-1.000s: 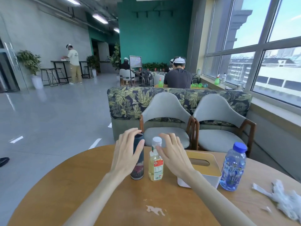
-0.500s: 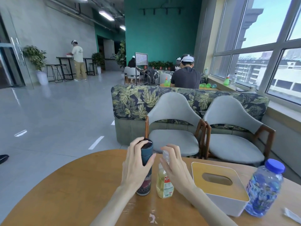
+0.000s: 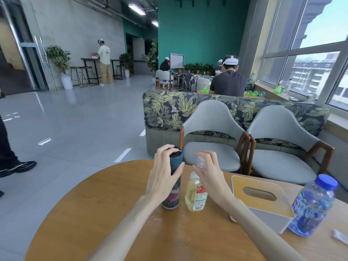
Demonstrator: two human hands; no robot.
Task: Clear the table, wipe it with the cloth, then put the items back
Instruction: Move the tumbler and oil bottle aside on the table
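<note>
A tall dark teal tumbler (image 3: 174, 194) stands upright on the round wooden table (image 3: 105, 210), and my left hand (image 3: 162, 176) is wrapped around its upper part. Just to its right stands a small bottle of yellow liquid (image 3: 195, 194) with a white cap. My right hand (image 3: 209, 176) closes around that bottle's neck and cap. A white tissue box with a wooden lid (image 3: 261, 202) sits to the right. Beside it stands a clear water bottle with a blue cap (image 3: 312, 206). A scrap of white cloth (image 3: 340, 237) shows at the right edge.
Two grey chairs (image 3: 212, 140) stand side by side behind the table, against a leaf-patterned sofa (image 3: 169, 110). A person's leg and shoe (image 3: 17, 166) are on the floor at the far left. Other people sit and stand further back. Small smears mark the table between my arms.
My view has tilted up and left, so the tissue box, water bottle and cloth slid right. Both hands went from open beside the tumbler and yellow bottle to closed around them.
</note>
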